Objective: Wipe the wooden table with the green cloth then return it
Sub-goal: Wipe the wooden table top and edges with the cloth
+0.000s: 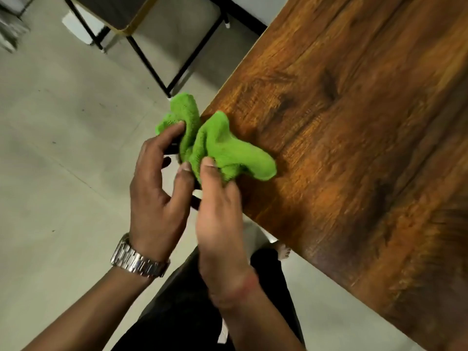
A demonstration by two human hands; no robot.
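A bright green cloth [215,145], crumpled, hangs over the near corner of the wooden table [354,122]. Part of it lies on the tabletop and part hangs past the edge over the floor. My left hand [159,188], with a metal watch on its wrist, pinches the cloth's left fold between fingertip and thumb. My right hand [220,219] grips the cloth's middle with thumb and fingers at the table's edge.
A chair [141,24] with black metal legs stands on the pale tiled floor beyond the table's corner. My dark trousers and a bare foot [283,252] show below the table's edge. The tabletop stretches away to the right.
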